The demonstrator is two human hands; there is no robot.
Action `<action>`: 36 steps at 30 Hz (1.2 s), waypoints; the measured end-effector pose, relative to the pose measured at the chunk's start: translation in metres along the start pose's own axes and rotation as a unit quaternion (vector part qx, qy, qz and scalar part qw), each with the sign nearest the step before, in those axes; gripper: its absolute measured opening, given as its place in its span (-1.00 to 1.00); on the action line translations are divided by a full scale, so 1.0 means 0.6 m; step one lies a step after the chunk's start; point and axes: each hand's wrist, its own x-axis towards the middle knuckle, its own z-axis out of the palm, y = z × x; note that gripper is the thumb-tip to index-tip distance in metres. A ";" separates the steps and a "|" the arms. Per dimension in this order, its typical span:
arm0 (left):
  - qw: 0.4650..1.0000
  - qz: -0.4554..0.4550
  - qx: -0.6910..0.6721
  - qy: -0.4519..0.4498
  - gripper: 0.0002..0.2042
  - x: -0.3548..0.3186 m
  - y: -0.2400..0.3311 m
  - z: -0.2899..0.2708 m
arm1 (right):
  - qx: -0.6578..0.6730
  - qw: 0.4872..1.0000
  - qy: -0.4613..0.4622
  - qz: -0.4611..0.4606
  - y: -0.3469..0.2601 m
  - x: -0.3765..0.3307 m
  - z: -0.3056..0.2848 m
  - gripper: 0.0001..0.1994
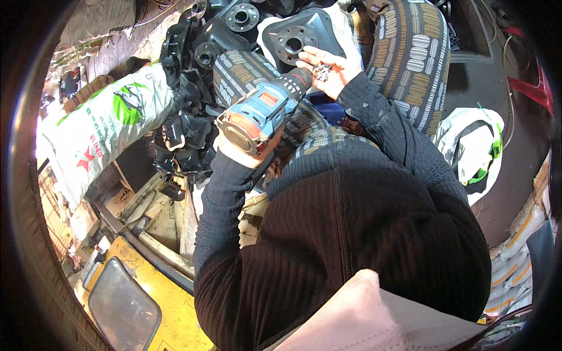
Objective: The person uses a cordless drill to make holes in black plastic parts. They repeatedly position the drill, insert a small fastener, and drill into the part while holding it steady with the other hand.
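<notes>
Blue cordless drill (254,114): held up in front of the seated person, chuck pointing toward the opposite palm. Left hand (235,153) is clasped about its grip; most of the fingers are hidden behind the body of the tool. Right hand (338,82): palm up, fingers extended and loosely spread, a few small metal pieces (321,72) lying on it. The chuck is right by these; I cannot tell whether it touches them.

Surroundings: patterned trousers (413,55) cover both knees, one partly behind the drill. Between the knees, a black flanged part (319,36) with a ring of holes lies on white material. Pile of black parts (190,131) crowds in on the person's left, close by the drill. Beyond it, a white-and-green sack (111,128) lies slantwise. Lower left, a yellow panel (181,313) with a framed grey pane (124,307). On the right, a crumpled white bag (494,126) rests near the elbow; farther down, stacked sacks (515,272).

Obstructions: the dark top (398,228) and a pale brim (374,313) block much of the lower view; the drill hides part of the near knee.
</notes>
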 end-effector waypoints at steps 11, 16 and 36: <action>0.999 0.018 0.033 0.016 -0.70 -0.031 -0.016 0.008 | 0.017 0.998 0.027 0.047 0.019 0.001 0.018 -0.73; 0.997 0.049 0.039 0.040 -0.72 -0.027 -0.012 0.008 | 0.003 0.997 0.061 0.044 0.031 0.006 0.022 -0.73; 1.000 0.001 0.015 0.012 -0.56 -0.060 -0.034 -0.015 | -0.130 0.990 0.055 0.010 0.031 -0.001 0.022 -0.78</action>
